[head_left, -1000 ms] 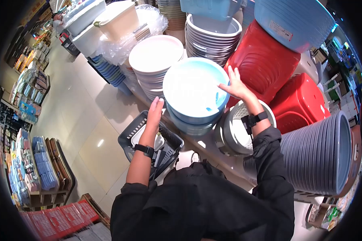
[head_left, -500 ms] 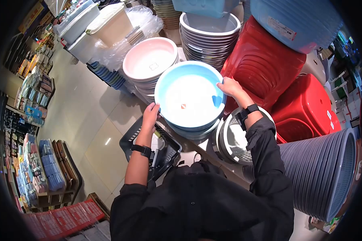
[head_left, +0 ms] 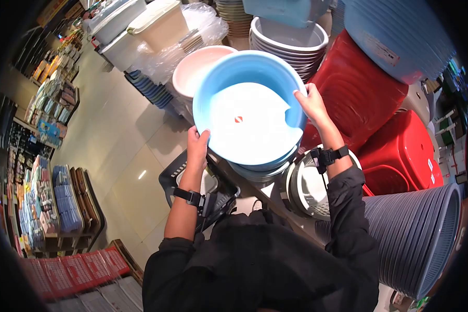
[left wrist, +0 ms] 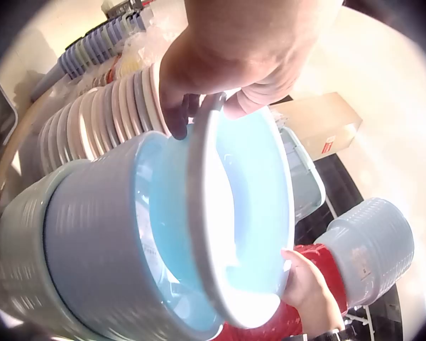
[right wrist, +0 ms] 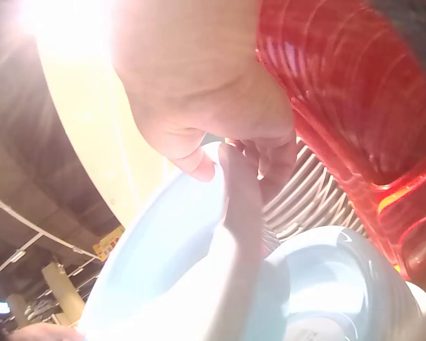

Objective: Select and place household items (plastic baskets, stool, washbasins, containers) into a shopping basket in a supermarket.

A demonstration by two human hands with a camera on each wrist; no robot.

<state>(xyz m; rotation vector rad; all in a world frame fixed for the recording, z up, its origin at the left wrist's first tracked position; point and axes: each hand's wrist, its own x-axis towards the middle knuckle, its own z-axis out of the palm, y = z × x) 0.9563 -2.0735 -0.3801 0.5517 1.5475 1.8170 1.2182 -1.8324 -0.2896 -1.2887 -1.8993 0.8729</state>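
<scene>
A round light-blue basin with a small red-and-white sticker inside is lifted and tilted above a stack of blue basins. My left hand grips its left rim, thumb on the inner side and fingers curled behind. On the opposite side, my right hand pinches the right rim between thumb and fingers. The left wrist view shows the basin's rim standing apart from the blue stack below. In the right wrist view, thumb and fingers close over the rim.
Pink basins are stacked behind on the left, grey tubs farther back. Red stools and white perforated baskets stand at the right, near nested grey baskets. A dark shopping basket is below my left arm.
Both hands went from hovering open beside the top basin to gripping its rim. The basin has come up off the stack and tilted, its inside turned more towards me.
</scene>
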